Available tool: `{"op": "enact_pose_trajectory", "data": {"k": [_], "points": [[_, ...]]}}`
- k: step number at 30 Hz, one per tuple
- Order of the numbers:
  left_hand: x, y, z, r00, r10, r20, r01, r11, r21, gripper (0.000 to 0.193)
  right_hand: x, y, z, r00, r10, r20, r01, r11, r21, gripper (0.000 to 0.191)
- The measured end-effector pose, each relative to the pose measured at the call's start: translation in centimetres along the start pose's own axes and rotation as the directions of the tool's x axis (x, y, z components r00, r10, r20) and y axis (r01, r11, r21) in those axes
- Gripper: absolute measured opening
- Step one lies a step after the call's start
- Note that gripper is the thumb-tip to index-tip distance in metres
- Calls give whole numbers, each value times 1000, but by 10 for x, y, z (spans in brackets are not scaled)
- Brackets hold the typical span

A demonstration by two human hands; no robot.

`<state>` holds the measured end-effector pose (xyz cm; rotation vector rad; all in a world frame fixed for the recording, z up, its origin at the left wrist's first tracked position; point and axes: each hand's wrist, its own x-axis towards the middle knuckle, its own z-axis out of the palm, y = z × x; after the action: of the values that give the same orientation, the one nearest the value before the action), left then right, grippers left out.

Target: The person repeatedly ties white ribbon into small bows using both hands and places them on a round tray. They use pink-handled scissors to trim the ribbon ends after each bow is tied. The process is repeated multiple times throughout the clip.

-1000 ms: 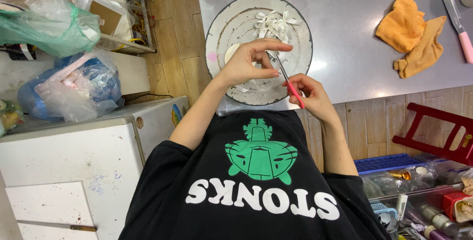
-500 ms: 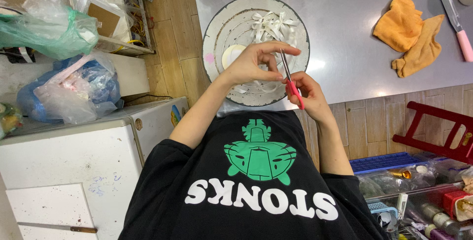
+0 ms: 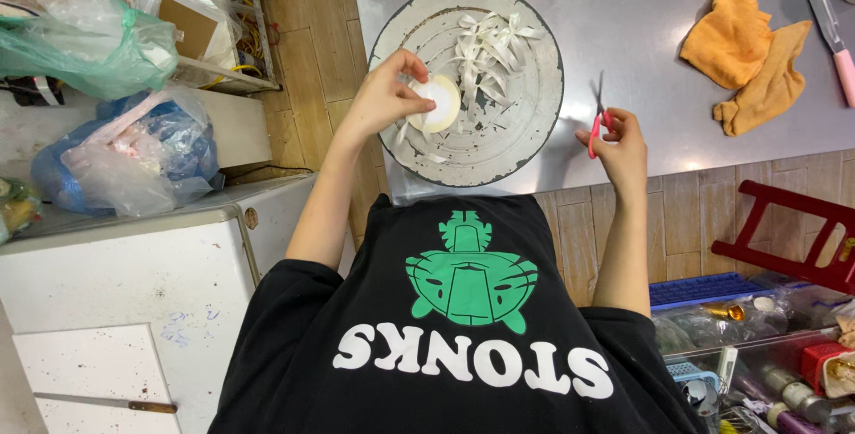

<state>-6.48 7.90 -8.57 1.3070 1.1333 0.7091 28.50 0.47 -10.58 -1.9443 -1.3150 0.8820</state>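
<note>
Brushed steel counter (image 3: 641, 24), dull sheen; round metal tray (image 3: 534, 131), worn and scratched, matt; pale paper-like strips (image 3: 488, 47); scissors (image 3: 597, 118), red plastic handles, metal blades; orange cloth (image 3: 748, 56), soft, fuzzy; crinkled glossy plastic bags (image 3: 125, 154)

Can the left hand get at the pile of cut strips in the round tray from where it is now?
Probably yes. The left hand holds a white roll over the tray, and the strips lie close beside it with nothing between, though its fingers are occupied.

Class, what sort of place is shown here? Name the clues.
Probably a working kitchen or food-prep area: a steel counter, a round metal tray of white strips, a pink-handled knife and orange cloths.
</note>
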Motion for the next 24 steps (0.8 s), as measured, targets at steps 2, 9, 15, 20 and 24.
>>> {"op": "enact_pose_trajectory", "data": {"k": [2, 9, 15, 20, 24], "points": [[-3, -1, 1, 996, 0, 91, 6, 998, -61, 43, 6, 8, 6, 999, 39, -5, -39, 991, -130, 75], [-19, -16, 15, 991, 27, 131, -12, 994, -113, 32, 3, -8, 17, 926, -348, -146, 264, 873, -410, 64], [-39, -19, 41, 983, -17, 183, 83, 929, -359, 32, -2, -85, 58, 835, -545, -71, 536, 836, -116, 15], [-58, -23, 50, 997, 48, 58, -30, 961, -276, 41, 28, -128, 98, 738, -674, 22, 668, 726, -165, 27], [-67, -35, 52, 988, 68, -135, -110, 935, -337, 43, 42, -132, 113, 762, -636, 124, 638, 705, -309, 28]]}}
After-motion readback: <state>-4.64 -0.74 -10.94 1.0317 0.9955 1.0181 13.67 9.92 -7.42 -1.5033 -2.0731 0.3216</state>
